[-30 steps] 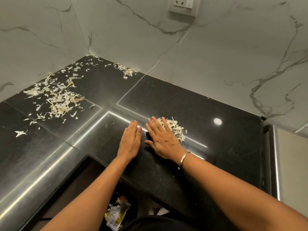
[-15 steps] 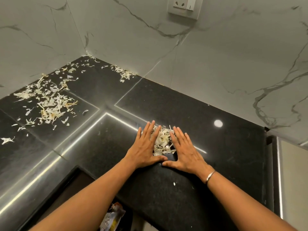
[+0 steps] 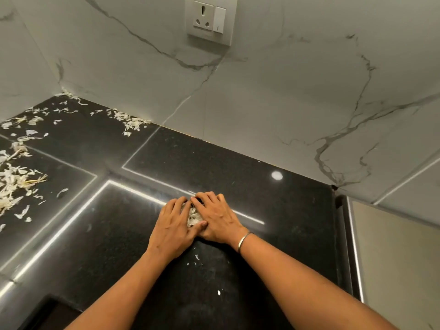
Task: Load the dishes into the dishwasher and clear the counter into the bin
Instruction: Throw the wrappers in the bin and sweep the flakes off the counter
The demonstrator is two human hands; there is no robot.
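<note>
**Fingers cupped round one pile; most of the counter left to do**

Both hands are bent into a cup about midway between the counter's back and front edges. Fingertips meet on the far side and thumbs touch on the near side. Between them the left hand and right hand enclose a small pile of pale, papery bits. A little of it shows in the gap between them. The pile rests on the counter, not lifted.

By my reckoning the clearing is in its early part. This one heap is gathered and looks ready to lift. A much larger scatter of scraps lies by the left edge. A clump sits at the back edge against the wall, toward the back-left corner. A few flecks lie nearer the front edge, between the forearms. None of these is swept together. I can see no bin from here, nor any dishes or dishwasher, so I cannot say how that half of the job stands.

As for writing, there is none I can read. The socket and switch on the wall show no legible brand. The plain bangle on the right wrist has no marking I can make out.
</note>
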